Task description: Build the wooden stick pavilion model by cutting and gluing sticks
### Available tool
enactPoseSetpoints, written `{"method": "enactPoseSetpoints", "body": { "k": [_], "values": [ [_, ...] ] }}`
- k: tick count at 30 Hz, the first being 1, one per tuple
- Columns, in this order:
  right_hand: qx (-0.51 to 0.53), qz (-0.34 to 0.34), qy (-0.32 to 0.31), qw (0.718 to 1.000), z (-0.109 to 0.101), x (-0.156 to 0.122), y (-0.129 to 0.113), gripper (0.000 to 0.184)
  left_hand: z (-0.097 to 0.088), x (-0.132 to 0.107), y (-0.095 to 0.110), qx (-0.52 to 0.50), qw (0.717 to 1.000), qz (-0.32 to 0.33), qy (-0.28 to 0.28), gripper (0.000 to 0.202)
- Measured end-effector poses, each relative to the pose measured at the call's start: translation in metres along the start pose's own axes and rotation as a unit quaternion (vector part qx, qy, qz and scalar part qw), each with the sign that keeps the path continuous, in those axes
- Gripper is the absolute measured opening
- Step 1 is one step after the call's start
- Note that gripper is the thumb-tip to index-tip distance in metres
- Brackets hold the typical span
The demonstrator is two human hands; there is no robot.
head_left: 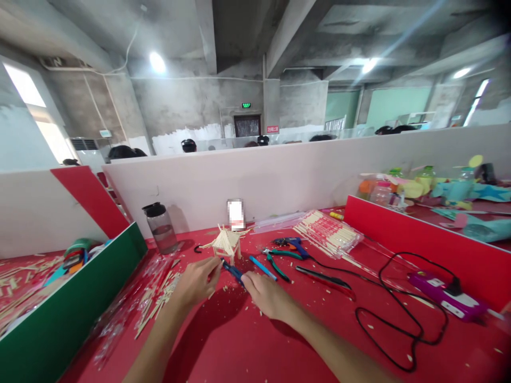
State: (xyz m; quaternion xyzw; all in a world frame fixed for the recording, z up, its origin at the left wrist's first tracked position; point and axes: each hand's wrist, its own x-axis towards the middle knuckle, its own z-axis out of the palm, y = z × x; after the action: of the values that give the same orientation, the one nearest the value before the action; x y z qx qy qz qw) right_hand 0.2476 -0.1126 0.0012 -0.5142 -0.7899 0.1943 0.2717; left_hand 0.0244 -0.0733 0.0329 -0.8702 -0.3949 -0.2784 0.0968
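Note:
My right hand (pixel 265 292) is closed around a dark blue hand tool (pixel 235 272), its kind too small to make out. The tool's dark tip points up and left toward my left hand (pixel 202 279). That hand is curled, its fingertips together beside the tip; anything pinched in them is too small to name. Just beyond both hands stands a small pavilion-like model (pixel 227 242) of pale wooden sticks, with a sloped roof on thin legs. A light blue pen-like stick (pixel 262 268) lies to the right of the tool.
Green-handled pliers (pixel 279 258), a blue glue gun (pixel 293 244) and a utility knife (pixel 325 279) lie right. Behind them is a pack of sticks (pixel 327 234). A black cord runs near a purple power strip (pixel 447 295). A bottle (pixel 159 229) and loose sticks (pixel 159 298) are left.

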Motion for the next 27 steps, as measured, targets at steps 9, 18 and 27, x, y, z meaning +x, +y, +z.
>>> {"method": "enactPoseSetpoints", "body": {
  "k": [9, 18, 27],
  "values": [
    [-0.150, -0.021, 0.029, 0.988, 0.007, -0.005, -0.010, 0.037, -0.003, -0.001, -0.002, -0.023, 0.995, 0.072, 0.060, 0.027],
    [-0.231, -0.087, 0.025, 0.969, 0.027, 0.002, -0.004, 0.051, -0.003, 0.000, 0.007, -0.146, 0.989, 0.026, 0.022, 0.023],
    [-0.159, -0.054, 0.012, 0.986, 0.016, 0.001, -0.010, 0.047, -0.002, -0.001, 0.010, -0.124, 0.989, 0.033, 0.069, 0.021]
  ]
}}
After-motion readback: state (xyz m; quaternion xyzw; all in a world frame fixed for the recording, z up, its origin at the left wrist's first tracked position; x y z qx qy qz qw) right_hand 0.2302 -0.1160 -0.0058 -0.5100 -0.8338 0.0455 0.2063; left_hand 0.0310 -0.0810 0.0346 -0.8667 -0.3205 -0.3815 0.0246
